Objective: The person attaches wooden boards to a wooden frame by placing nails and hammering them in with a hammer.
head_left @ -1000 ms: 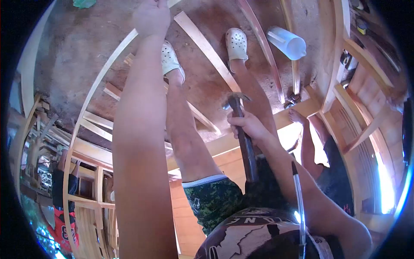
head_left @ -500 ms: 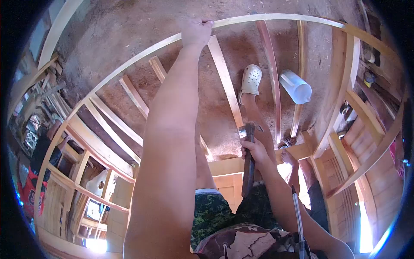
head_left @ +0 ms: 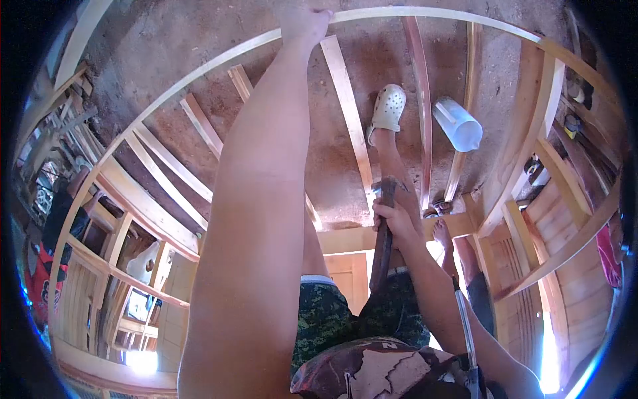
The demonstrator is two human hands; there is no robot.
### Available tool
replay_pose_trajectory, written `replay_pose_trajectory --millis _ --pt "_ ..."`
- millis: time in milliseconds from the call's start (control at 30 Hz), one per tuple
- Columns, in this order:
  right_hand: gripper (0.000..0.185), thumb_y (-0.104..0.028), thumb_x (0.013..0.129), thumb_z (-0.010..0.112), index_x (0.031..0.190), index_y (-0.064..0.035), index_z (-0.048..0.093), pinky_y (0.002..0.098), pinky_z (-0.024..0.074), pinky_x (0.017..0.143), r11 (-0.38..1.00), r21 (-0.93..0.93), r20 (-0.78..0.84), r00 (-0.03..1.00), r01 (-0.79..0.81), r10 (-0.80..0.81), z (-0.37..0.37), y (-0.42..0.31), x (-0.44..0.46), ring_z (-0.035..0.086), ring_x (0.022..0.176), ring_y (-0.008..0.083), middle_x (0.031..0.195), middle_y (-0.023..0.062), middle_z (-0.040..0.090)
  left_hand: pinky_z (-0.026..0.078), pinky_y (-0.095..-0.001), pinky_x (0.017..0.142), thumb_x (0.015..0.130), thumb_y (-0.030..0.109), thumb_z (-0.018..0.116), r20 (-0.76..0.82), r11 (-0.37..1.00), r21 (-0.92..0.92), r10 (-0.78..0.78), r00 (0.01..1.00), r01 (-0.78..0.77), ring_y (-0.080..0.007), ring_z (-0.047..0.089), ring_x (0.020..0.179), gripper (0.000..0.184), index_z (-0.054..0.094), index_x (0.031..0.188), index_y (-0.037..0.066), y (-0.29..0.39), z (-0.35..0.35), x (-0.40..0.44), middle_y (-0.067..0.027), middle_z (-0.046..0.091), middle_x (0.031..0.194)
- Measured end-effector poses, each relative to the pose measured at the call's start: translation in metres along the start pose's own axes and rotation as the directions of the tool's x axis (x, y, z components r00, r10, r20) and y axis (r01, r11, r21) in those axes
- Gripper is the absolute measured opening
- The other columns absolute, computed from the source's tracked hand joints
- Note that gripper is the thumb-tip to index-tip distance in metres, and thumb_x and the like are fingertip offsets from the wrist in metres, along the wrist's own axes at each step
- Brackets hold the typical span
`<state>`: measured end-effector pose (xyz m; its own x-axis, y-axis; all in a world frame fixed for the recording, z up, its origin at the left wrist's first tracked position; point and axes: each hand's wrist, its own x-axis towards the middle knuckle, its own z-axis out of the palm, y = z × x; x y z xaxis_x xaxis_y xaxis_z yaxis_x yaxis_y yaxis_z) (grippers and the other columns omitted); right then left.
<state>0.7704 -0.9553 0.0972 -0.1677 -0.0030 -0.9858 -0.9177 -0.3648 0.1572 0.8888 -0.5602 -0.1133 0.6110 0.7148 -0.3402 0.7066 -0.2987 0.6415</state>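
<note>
A clear plastic jug sits between a reddish strip and a paler one, overlapping the latter in view; its contents cannot be made out. On the wearer's dark shirt a letter "N" can be read; the marking on a red shirt at far left is too blurred. The right hand is wrapped firmly around the hammer, just below its head, over the lap. The left hand, arm outstretched, is clenched on the long wooden strip, its fingers mostly hidden.
</note>
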Motion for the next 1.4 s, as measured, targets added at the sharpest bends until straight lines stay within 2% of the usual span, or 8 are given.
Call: replay_pose_trajectory --millis 233,300,400,633,800,900,967,1400 --pt "0.019 -0.015 0.086 0.067 0.099 -0.0070 0.056 0.0301 0.0490 0.054 0.997 -0.076 -0.002 1.000 0.010 -0.010 -0.001 -0.007 0.002 0.056 0.058 0.0147 0.072 0.0026 0.055 0.049 -0.0454 0.092 0.074 0.024 0.071 -0.259 0.962 0.204 0.234 0.937 -0.184 -0.0374 0.062 0.106 0.045 0.066 0.110 -0.002 0.006 -0.003 0.001 -0.0254 0.067 0.108" --pt "0.018 -0.015 0.086 0.066 0.099 -0.0070 0.056 0.0300 0.0489 0.054 0.997 -0.080 -0.014 1.000 0.008 -0.009 -0.001 -0.007 0.002 0.055 0.058 0.0147 0.072 0.0027 0.055 0.049 -0.0454 0.092 0.074 0.023 0.069 0.275 0.984 0.104 -0.166 0.947 0.142 -0.0375 0.062 0.107 0.041 0.068 0.108 0.000 0.021 -0.021 0.007 -0.0248 0.067 0.108" --pt "0.018 -0.014 0.087 0.066 0.099 -0.0071 0.056 0.0299 0.0488 0.054 1.000 -0.021 -0.010 1.000 0.023 -0.023 -0.001 -0.006 -0.001 0.055 0.059 0.0147 0.072 0.0032 0.055 0.050 -0.0448 0.090 0.076 0.025 0.065 -0.030 0.999 -0.010 0.033 0.999 -0.033 -0.0366 0.064 0.104 0.034 0.071 0.101 0.003 -0.005 0.006 0.012 -0.0241 0.068 0.106" --pt "0.017 -0.014 0.087 0.067 0.099 -0.0078 0.056 0.0300 0.0483 0.055 0.999 0.028 -0.009 1.000 -0.027 0.027 0.003 -0.012 -0.004 0.054 0.059 0.0142 0.070 0.0021 0.054 0.051 -0.0469 0.087 0.082 0.026 0.059 0.218 0.993 0.114 -0.027 0.976 0.002 -0.0388 0.064 0.099 0.028 0.073 0.094 0.005 0.006 -0.017 0.016 -0.0235 0.068 0.103" --pt "0.015 -0.016 0.088 0.065 0.096 -0.0085 0.055 0.0299 0.0460 0.053 0.989 0.135 0.073 0.996 -0.053 0.044 0.017 -0.069 -0.029 0.051 0.056 0.0134 0.066 0.0009 0.051 0.049 -0.0452 0.094 0.090 0.021 0.052 0.418 0.791 0.477 0.179 0.891 -0.383 -0.0362 0.061 0.109 0.030 0.070 0.108 0.006 -0.044 0.009 0.040 -0.0238 0.066 0.112" --pt "0.015 -0.018 0.090 0.064 0.094 -0.0086 0.053 0.0286 0.0442 0.051 0.991 0.128 0.185 0.981 0.026 -0.050 0.022 -0.123 -0.043 0.050 0.056 0.0129 0.066 0.0008 0.050 0.043 -0.0405 0.103 0.095 0.029 0.048 0.085 0.978 0.197 0.050 0.995 -0.066 -0.0306 0.057 0.119 0.038 0.063 0.122 0.008 -0.039 0.015 0.026 -0.0284 0.058 0.125" --pt "0.016 -0.018 0.089 0.064 0.095 -0.0085 0.052 0.0289 0.0450 0.052 0.989 0.081 0.213 0.968 0.121 -0.135 0.039 -0.171 -0.067 0.051 0.056 0.0128 0.066 0.0011 0.049 0.048 -0.0436 0.092 0.094 0.031 0.048 0.312 0.838 0.403 0.252 0.916 -0.368 -0.0373 0.065 0.101 0.040 0.071 0.105 0.001 -0.006 -0.014 0.019 -0.0228 0.068 0.108" --pt "0.024 -0.017 0.080 0.071 0.097 -0.0050 0.059 0.0309 0.0503 0.053 0.757 -0.546 0.140 0.930 0.358 -0.339 0.163 -0.410 0.001 0.061 0.059 0.0146 0.066 0.0060 0.058 0.052 -0.0406 0.086 0.086 0.034 0.064 0.325 0.908 -0.135 -0.337 0.884 0.396 -0.0334 0.069 0.092 0.031 0.074 0.101 0.009 0.033 -0.032 -0.021 -0.0171 0.072 0.096"
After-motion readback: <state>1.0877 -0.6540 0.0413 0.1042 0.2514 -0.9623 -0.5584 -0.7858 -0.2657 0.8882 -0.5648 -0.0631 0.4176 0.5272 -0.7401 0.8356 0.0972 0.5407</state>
